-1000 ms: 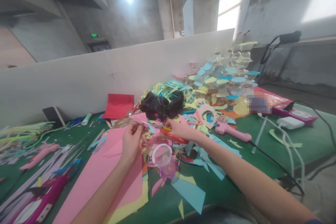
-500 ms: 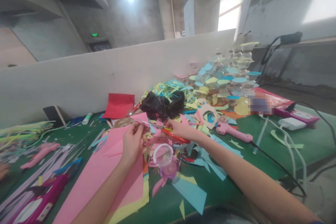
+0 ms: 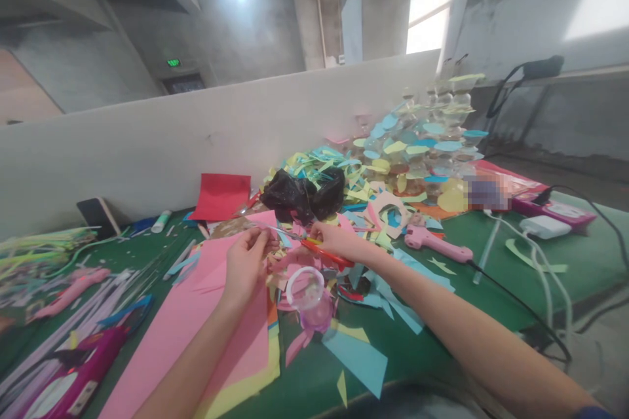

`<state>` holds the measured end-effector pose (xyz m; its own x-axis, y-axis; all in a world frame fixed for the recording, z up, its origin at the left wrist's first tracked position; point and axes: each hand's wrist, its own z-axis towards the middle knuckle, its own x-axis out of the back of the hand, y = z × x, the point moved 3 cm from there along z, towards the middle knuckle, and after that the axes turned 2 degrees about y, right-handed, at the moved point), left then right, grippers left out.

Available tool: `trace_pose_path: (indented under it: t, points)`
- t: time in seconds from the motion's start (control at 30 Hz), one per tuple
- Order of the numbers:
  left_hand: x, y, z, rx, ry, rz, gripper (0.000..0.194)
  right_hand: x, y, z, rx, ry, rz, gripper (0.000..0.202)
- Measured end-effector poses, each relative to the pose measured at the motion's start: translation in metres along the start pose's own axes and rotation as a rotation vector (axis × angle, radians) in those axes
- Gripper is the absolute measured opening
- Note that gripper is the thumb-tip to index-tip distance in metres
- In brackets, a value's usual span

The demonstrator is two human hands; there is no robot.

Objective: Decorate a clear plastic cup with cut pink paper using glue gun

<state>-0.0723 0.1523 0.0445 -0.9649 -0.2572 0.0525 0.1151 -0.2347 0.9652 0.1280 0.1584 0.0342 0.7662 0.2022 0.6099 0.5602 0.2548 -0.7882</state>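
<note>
My left hand (image 3: 246,262) pinches a small piece of pink paper (image 3: 264,218) above large pink sheets (image 3: 240,334). To its right, my right hand (image 3: 334,242) is closed round the red-handled scissors (image 3: 327,254), whose blades point left toward the pink piece. Whether the blades touch the paper is too small to tell. Just below and between the hands, a clear plastic cup (image 3: 305,288) with a purple lower part stands among pink scraps. Blue paper offcuts (image 3: 361,357) lie nearer the table's front edge.
A black plastic bag (image 3: 302,193) sits behind my hands, beside heaped paper scraps. Stacked cups with paper discs (image 3: 432,137) rise at back right. A pink glue gun (image 3: 437,245) with a cable lies right; another (image 3: 73,291) lies left. Red paper (image 3: 223,196) leans near the partition.
The small pink piece and my left hand have shifted slightly, and the scissors remain in my right hand. At the far left, the other glue gun has moved a little left and down.
</note>
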Motion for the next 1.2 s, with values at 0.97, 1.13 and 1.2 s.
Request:
trace_pose_path:
  t: [0.97,1.13,1.2]
  points:
    - [-0.004,0.011,-0.006,-0.011,-0.136,0.073,0.034,-0.002,-0.005,-0.007,0.056,-0.052,0.085,0.053]
    - [-0.003,0.009,-0.005,-0.015,-0.133,0.089,0.036,-0.002,-0.006,-0.006,0.059,-0.015,0.059,0.053]
    - [-0.002,0.009,-0.005,-0.024,-0.113,0.103,0.036,-0.003,-0.007,-0.006,0.059,-0.015,0.059,0.053]
